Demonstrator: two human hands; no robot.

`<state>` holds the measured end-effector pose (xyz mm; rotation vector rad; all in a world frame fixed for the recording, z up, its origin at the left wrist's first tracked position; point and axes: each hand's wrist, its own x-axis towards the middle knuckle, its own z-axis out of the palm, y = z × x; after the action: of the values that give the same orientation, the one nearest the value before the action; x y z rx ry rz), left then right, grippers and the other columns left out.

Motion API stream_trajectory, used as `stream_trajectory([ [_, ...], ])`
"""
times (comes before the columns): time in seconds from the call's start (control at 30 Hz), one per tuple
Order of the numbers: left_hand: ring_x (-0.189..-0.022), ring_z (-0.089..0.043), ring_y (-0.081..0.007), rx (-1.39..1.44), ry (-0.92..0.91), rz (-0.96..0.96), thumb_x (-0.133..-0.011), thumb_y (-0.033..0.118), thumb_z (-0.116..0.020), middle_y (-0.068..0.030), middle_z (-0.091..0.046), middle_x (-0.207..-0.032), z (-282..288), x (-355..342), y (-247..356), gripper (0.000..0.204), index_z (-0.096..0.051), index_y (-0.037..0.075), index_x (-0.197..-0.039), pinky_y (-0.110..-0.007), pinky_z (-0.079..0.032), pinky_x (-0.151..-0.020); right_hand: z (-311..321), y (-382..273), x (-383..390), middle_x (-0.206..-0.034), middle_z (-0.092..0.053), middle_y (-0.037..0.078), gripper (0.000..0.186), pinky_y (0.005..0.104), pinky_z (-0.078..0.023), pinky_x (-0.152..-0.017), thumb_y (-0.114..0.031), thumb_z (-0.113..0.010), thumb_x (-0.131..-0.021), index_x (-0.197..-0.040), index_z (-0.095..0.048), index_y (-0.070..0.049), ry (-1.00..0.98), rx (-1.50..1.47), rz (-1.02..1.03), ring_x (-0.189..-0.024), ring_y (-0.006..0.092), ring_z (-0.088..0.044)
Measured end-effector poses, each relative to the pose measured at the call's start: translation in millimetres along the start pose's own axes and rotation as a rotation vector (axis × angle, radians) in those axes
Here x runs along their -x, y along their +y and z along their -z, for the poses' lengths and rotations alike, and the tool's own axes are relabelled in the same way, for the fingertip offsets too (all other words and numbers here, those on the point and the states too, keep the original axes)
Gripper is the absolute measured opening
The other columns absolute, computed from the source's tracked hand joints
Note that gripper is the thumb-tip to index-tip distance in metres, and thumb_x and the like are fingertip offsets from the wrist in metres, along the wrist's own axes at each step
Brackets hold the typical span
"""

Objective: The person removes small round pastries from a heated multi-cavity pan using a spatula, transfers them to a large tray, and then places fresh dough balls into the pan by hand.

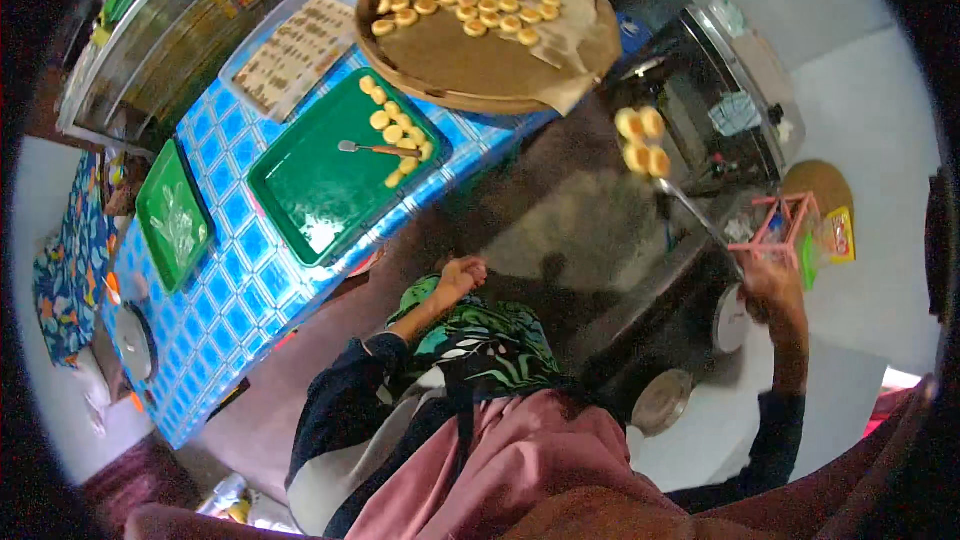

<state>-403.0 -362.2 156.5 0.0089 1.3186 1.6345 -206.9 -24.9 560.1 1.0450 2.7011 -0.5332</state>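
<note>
My right hand (770, 285) is closed on the handle of a long metal spatula (697, 215), held out at the right with several round golden pastries (645, 140) on its blade. My left hand (460, 276) hangs beside the table edge, fingers curled, with nothing visible in them. Above it on the checked table lies a green tray (310, 190) with pale rounds along one side and a small wooden-handled tool (390, 150) across it. A wide round woven tray (430, 70) at the top holds brown paper and many baked pastries.
A clear container (230, 80) of small pieces and a second green tray (170, 250) share the blue table (240, 320). A glass cabinet (150, 60) stands at upper left. At right are a dark oven (730, 80), a pink rack (800, 210) and a round lid (663, 400).
</note>
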Motion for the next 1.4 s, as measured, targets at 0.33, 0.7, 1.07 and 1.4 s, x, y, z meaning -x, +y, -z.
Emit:
stream_trajectory([
  [0.33,-0.064,-0.054,-0.0116,0.101,0.231,-0.126,-0.083,0.012,-0.055,-0.0040,-0.058,-0.077,60,29,47,0.016,-0.056,0.001,-0.095,-0.025,-0.045,-0.055,-11,-235,-300,-0.056,-0.055,0.007,0.029,0.0236,-0.038,-0.039,-0.002,-0.049,-0.073,-0.099,-0.061,-0.001,-0.386,-0.343,0.414,-0.044,0.0108,-0.048],
  [0.7,-0.066,-0.054,-0.0123,-0.015,0.256,-0.050,-0.085,0.016,-0.053,-0.0038,-0.058,-0.076,81,19,63,0.022,-0.056,-0.001,-0.099,-0.026,-0.045,-0.059,43,-287,-206,-0.083,-0.061,0.018,0.020,0.0427,-0.047,-0.072,-0.006,-0.051,-0.072,-0.088,-0.063,-0.003,0.452,0.594,0.662,-0.082,0.0344,-0.059],
  [1.07,-0.077,-0.056,-0.0180,-0.426,-0.078,0.027,-0.084,0.027,-0.053,-0.0085,-0.060,-0.086,20,8,98,0.032,-0.055,0.002,-0.104,-0.030,-0.045,-0.069,-297,-281,-135,-0.087,-0.060,0.013,0.016,0.0362,-0.045,-0.067,-0.009,-0.051,-0.073,-0.087,-0.057,-0.005,-0.171,-0.721,0.662,-0.081,0.0228,-0.057],
  [1.4,-0.097,-0.053,-0.0258,0.586,0.158,0.169,-0.083,0.049,-0.048,-0.0132,-0.056,-0.103,61,52,130,0.054,-0.050,0.004,-0.113,-0.040,-0.041,-0.085,-335,-293,-132,-0.084,-0.064,0.008,0.026,0.0290,-0.047,-0.059,-0.009,-0.054,-0.077,-0.103,-0.061,-0.009,0.038,-1.257,0.673,-0.067,0.0135,-0.058],
])
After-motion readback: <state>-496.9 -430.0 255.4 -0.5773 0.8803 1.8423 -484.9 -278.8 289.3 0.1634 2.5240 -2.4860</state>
